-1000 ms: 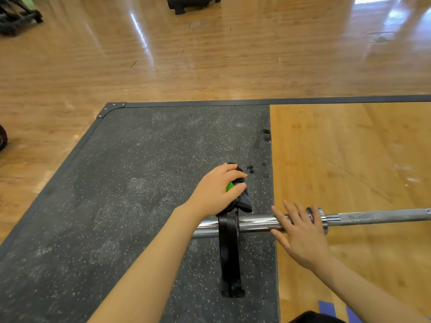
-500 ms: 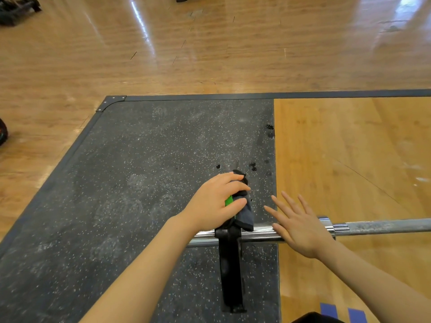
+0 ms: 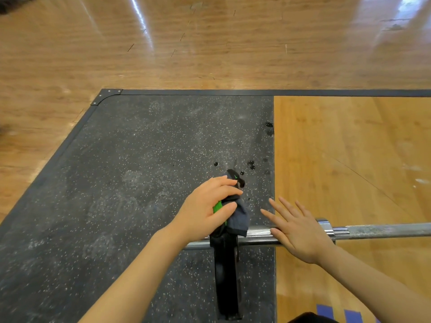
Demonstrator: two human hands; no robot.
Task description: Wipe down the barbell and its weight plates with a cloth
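Head view, looking down. I see the barbell (image 3: pixel 384 230) lying across the lifting platform, its shaft over the wooden centre panel (image 3: pixel 349 159) and its chromed sleeve over the black speckled rubber mat (image 3: pixel 140 183), just inside the mat's right edge where it meets the wood. One thin black weight plate (image 3: pixel 227 276) stands on edge on the sleeve, seen edge-on and running toward the near edge of the mat. My left hand (image 3: pixel 205 210) is curled around a dark grey cloth (image 3: pixel 238 217) with a green patch, holding it against the top of the plate; a fold of the cloth hangs onto the sleeve. My right hand (image 3: pixel 300 231) is spread wide, fingers straight, the palm resting on the sleeve between the plate and the collar, holding nothing. Dark spots mark the mat just beyond the cloth. A metal bracket caps the mat's far left corner, and glossy wooden floor (image 3: pixel 210 43) lies beyond the platform's far edge.
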